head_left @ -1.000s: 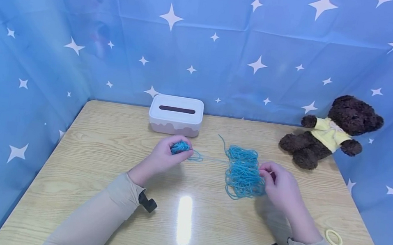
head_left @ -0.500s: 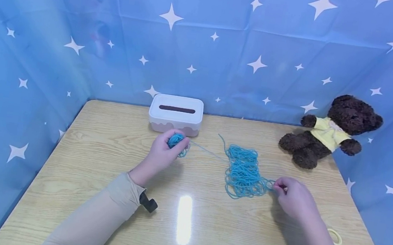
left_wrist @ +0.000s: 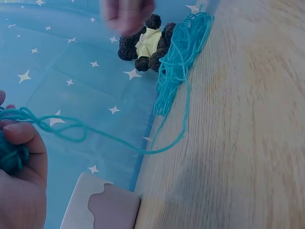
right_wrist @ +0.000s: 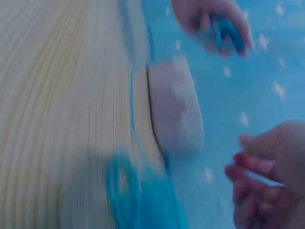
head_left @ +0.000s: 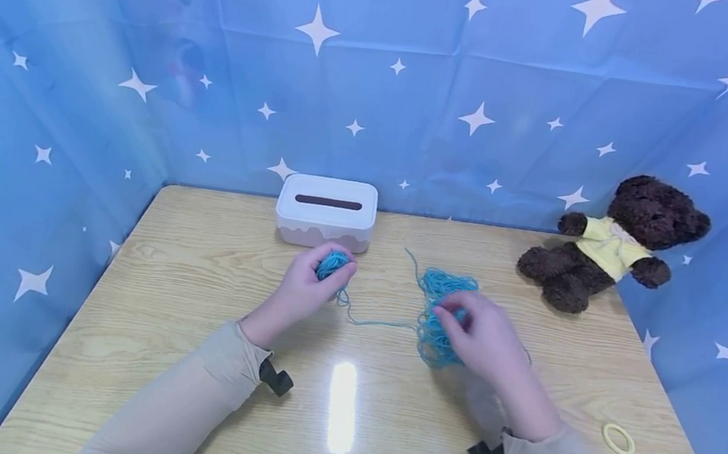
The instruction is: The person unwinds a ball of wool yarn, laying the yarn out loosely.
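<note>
My left hand [head_left: 301, 285] grips a small ball of blue yarn [head_left: 333, 264] just in front of the tissue box. From the ball a slack strand runs down to the table and across to a loose pile of blue yarn [head_left: 434, 346]. In the left wrist view the strand [left_wrist: 114, 137] hangs in a curve between ball and pile. Over the pile is my right hand [head_left: 490, 343], hiding part of it. The right wrist view, blurred, shows that hand [right_wrist: 271, 179] with thumb and fingers apart and nothing between them.
A white tissue box [head_left: 326, 214] stands at the table's back edge. Towards the back right, a brown teddy bear [head_left: 610, 248] in a yellow shirt leans by the curtain. A pale yellow ring [head_left: 618, 440] lies on the wooden table [head_left: 208, 260], right of my right forearm.
My right hand pulled yarn loops to the right, then let go and moved left over the pile. The strand between ball and pile went from taut to slack. My left hand shifted slightly.
</note>
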